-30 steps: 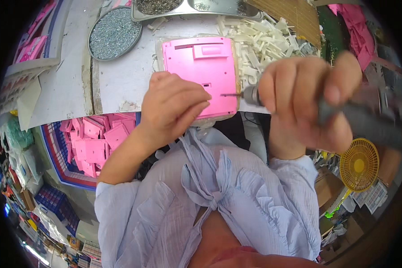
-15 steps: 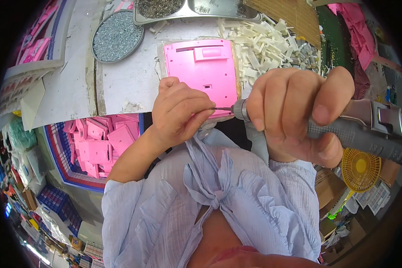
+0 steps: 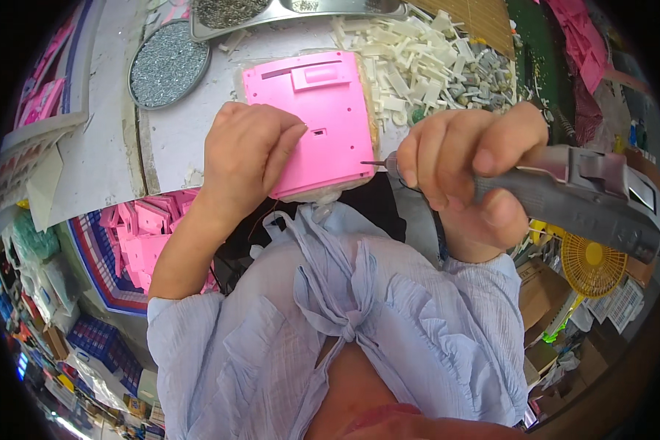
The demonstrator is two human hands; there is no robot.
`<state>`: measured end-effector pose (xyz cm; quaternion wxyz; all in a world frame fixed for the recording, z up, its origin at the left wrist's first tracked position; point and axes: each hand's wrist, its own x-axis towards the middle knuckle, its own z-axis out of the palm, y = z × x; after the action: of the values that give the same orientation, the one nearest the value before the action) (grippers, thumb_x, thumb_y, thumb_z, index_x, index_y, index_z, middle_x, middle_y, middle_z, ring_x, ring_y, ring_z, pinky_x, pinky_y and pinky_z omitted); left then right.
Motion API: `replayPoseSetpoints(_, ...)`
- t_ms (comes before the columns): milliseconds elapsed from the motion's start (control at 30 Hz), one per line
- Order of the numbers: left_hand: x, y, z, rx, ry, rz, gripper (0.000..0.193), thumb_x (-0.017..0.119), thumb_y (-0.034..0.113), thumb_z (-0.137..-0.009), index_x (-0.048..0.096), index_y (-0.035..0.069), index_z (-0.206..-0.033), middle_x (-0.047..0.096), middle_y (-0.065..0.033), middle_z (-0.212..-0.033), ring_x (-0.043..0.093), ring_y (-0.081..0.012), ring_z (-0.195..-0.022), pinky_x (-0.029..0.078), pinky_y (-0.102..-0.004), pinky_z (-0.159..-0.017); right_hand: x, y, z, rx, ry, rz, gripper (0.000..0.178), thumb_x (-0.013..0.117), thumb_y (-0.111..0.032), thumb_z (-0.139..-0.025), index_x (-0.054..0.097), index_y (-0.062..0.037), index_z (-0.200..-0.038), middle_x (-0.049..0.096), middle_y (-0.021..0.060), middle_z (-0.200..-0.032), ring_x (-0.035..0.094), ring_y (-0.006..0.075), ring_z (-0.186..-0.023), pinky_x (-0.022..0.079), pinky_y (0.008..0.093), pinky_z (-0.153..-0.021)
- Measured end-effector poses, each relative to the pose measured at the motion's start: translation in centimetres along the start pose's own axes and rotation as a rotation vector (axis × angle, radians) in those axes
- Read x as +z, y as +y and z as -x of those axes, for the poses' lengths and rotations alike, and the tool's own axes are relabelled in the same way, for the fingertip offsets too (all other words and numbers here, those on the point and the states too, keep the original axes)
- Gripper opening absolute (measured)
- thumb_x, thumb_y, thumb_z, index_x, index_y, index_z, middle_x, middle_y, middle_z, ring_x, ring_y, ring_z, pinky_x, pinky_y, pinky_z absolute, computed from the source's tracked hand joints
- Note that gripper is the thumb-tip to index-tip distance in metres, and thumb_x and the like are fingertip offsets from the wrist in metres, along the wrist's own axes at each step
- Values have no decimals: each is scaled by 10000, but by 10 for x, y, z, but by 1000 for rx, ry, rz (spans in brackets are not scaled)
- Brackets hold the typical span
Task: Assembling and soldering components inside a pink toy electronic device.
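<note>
A pink plastic housing panel (image 3: pixel 330 103), with a slot, a raised block and small holes, lies on a padded, plastic-wrapped support at the table's front edge. My right hand (image 3: pixel 466 165) is wrapped round a grey electric screwdriver (image 3: pixel 587 209). Its thin bit points left, with the tip over the panel's lower right corner. Whether the tip touches the panel I cannot tell. Over the panel's left side is my left hand (image 3: pixel 249 158), its thumb and fingers pressed together. What they hold, if anything, is hidden.
A round tin of small screws (image 3: pixel 169 66) stands at the far left, beside a divided steel tray (image 3: pixel 271 16). White plastic parts (image 3: pixel 400 70) are heaped behind the panel. Pink pieces (image 3: pixel 143 242) fill a blue crate (image 3: pixel 99 275) at lower left. A yellow fan (image 3: pixel 592 268) sits at right.
My left hand has moved left, away from the screwdriver bit, which its fingertips were beside. The bit now shows bare over the panel's corner. The whole view has shifted slightly.
</note>
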<state>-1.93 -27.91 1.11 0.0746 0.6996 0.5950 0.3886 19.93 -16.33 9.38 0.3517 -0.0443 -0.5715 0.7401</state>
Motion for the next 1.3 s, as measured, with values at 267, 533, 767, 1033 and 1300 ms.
replayPoseSetpoints(267, 15, 34, 9, -440, -120, 865, 53, 653, 16, -960, 672, -12, -1001, 705, -78, -908, 672, -162, -853, 520, -295, -798, -3, -16, -13, -129, -95, -52, 287, 705, -315, -944, 500, -173, -1087, 556, -41, -712, 537, 93, -566, 492, 282, -600)
replayPoseSetpoints(533, 22, 44, 19, -524, -32, 1354, 110, 578, 17, -1030, 621, -53, -1103, 691, -94, -1006, 666, -151, -944, 538, -300, -891, 6, -7, -22, -202, -139, -123, 288, 703, -301, -952, 485, -157, -1073, 568, -31, -717, 527, 95, -545, 515, 277, -583)
replayPoseSetpoints(767, 24, 45, 23, -494, 2, 1318, 114, 606, 34, -1021, 632, -51, -1092, 708, -94, -1014, 671, -140, -913, 553, -299, -865, 12, -6, -21, -207, -113, -136, 274, 702, -289, -944, 487, -161, -1055, 566, -30, -708, 527, 98, -526, 515, 282, -575)
replayPoseSetpoints(1033, 7, 28, 9, -249, -77, 324, 113, 711, 30, -898, 691, 19, -1008, 737, -108, -970, 704, -247, -829, 553, -334, -740, 4, -15, -11, -113, -64, -46, 286, 718, -302, -931, 494, -152, -1027, 533, -29, -663, 524, 111, -529, 498, 303, -586)
replayPoseSetpoints(1300, 19, 2, -1, 124, -121, -34, 209, 756, 90, -824, 605, 43, -960, 675, -96, -1216, 621, -315, -1171, 492, -447, -959, 0, 14, 37, 108, 108, 43, 311, 741, -261, -928, 482, -103, -999, 502, 17, -645, 497, 158, -559, 477, 354, -615)
